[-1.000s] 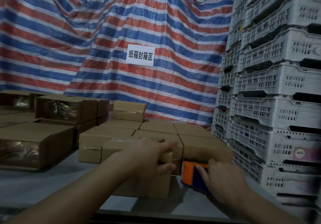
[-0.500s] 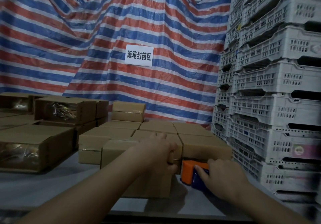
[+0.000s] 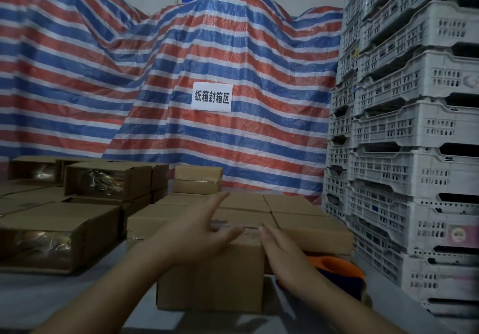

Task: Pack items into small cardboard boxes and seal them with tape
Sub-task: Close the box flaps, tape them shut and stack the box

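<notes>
Two open hands (image 3: 197, 232) (image 3: 282, 253) over box (image 3: 210, 282)

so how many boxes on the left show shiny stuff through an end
3. The front box lies at the left edge, the middle box sits stacked behind it, and the back box is furthest away, by the tarp. More may be hidden past the left edge.

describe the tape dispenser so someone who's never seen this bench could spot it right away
Start at the tall stack of white plastic crates on the right and drop to the table at its foot. There, just right of the cardboard box under both hands, behind the right hand, sits the tape dispenser. It is the only orange and dark blue thing among plain brown boxes.
</notes>
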